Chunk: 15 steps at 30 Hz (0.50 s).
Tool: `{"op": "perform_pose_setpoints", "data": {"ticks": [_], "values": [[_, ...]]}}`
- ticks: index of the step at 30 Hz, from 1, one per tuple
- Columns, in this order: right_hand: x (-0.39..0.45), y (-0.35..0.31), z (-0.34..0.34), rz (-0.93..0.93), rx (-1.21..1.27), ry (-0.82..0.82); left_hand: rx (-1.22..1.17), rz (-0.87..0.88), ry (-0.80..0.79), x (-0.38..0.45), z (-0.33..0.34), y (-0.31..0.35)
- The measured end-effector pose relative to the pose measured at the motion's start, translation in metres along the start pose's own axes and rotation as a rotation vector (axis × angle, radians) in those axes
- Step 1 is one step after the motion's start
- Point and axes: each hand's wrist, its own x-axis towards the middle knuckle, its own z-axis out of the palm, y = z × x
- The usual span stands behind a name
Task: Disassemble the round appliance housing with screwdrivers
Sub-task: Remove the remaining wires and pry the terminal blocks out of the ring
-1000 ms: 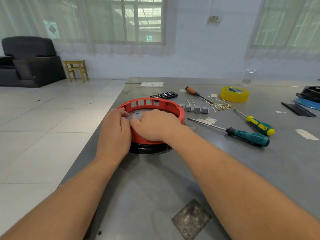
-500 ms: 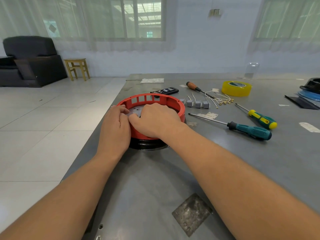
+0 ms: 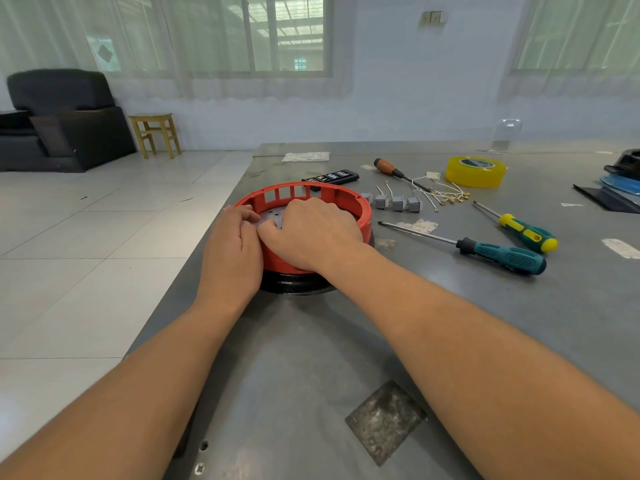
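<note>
Hands are both on the near-left rim of the red round housing (image 3: 304, 230), which sits on its black base near the left edge of the worktop (image 3: 346, 341). Left hand (image 3: 232, 251) curls over the rim from outside; right hand (image 3: 311, 233) hooks its fingers inside it. Teal screwdriver (image 3: 498, 252) lies to the right, handle right, tip toward the housing, so I'd say the right hand's closer.
</note>
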Motion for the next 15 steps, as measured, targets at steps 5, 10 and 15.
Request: {"op": "perform_pose_setpoints", "data": {"ticks": [5,10,15], "values": [[0.0003,-0.0014,-0.0005,0.024,0.006,0.013,-0.002,0.001,0.004,-0.0005,0.0014,0.0007],[-0.0005,-0.0031,-0.0003,0.032,0.005,0.028,-0.006,-0.007,0.001,-0.0002,0.0012,0.0015],[-0.0034,-0.0007,-0.0054,-0.001,0.016,-0.031,-0.013,-0.013,-0.015,-0.0017,0.0011,0.0014]]}}
